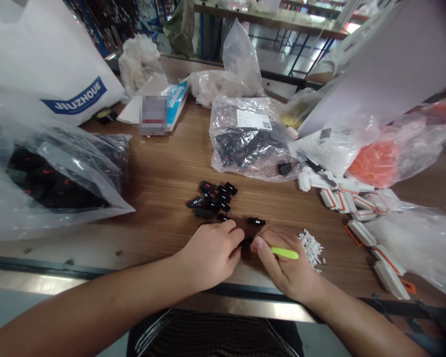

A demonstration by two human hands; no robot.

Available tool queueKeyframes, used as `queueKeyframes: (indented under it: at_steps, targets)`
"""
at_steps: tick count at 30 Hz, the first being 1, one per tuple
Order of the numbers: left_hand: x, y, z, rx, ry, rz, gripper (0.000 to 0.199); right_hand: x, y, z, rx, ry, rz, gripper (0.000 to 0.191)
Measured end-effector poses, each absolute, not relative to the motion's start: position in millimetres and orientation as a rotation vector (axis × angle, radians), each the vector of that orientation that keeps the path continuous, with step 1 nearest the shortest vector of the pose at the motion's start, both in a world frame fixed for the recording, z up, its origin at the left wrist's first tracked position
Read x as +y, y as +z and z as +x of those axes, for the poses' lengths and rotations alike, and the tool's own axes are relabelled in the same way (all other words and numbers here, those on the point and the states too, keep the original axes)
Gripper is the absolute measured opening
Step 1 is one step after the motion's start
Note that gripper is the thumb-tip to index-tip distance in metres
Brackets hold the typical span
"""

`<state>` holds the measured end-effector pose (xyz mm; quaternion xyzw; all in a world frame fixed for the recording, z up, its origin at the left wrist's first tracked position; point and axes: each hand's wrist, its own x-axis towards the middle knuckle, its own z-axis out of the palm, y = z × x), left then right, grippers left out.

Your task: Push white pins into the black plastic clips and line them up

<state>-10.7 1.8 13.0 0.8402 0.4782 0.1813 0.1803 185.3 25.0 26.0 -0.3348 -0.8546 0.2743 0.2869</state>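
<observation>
The left hand (213,255) is resting low over the bench (163,173), its fingers bent in a narrow grip that seems to be holding a small black block (246,242); the fingertips are mostly hiding, so exactly how they are pressing it is hard to tell. The block is sitting between the two hands, near the front edge of the bench. The right hand (288,258) is closing its thumb and fingers around a yellow-green stick (284,253), whose far end is disappearing behind the fingers, towards the block.

Just beyond the hands, a single black block (256,221) is lying apart from a loose pile of black blocks (211,201). A heap of small white bits (311,247) is lying just beside the right hand, and a clear bag of black parts (241,144) is standing farther back.

The step in hand appears to be close handwork on the one block, with the left hand steadying and the right hand working the stick; whether a white bit is sitting in the block is too small to tell. The next move seems to be calling for a firm left grip and a careful, well-aimed right hand.
</observation>
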Motion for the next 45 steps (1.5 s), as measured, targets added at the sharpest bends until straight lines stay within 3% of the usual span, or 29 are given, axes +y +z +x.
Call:
queueKeyframes:
  at_steps: [8, 12, 16, 20, 29, 45]
  targets:
    - [12, 33, -28, 1.586, 0.343, 2.456, 0.007, 44, 11, 211, -1.773, 0.687, -1.168, 0.031]
    - [16, 45, -35, 1.772, 0.251, 2.460, 0.012, 55, 9, 215, -1.770, 0.640, -1.322, 0.033]
    - [18, 42, -30, 1.758, 0.381, 2.487, 0.029, 53, 8, 212, -1.887, 0.656, -1.318, 0.032]
    - [25, 28, -16, 1.493, 0.581, 2.608, 0.034, 47, 5, 207, -1.994, 0.635, -1.306, 0.028]
    - [36, 7, -7, 1.352, 0.583, 2.700, 0.018, 45, 7, 202, -2.030, 0.627, -1.197, 0.024]
    - [24, 7, -9, 1.316, 0.679, 2.514, 0.018, 36, 12, 200, -2.043, 0.689, -1.007, 0.025]
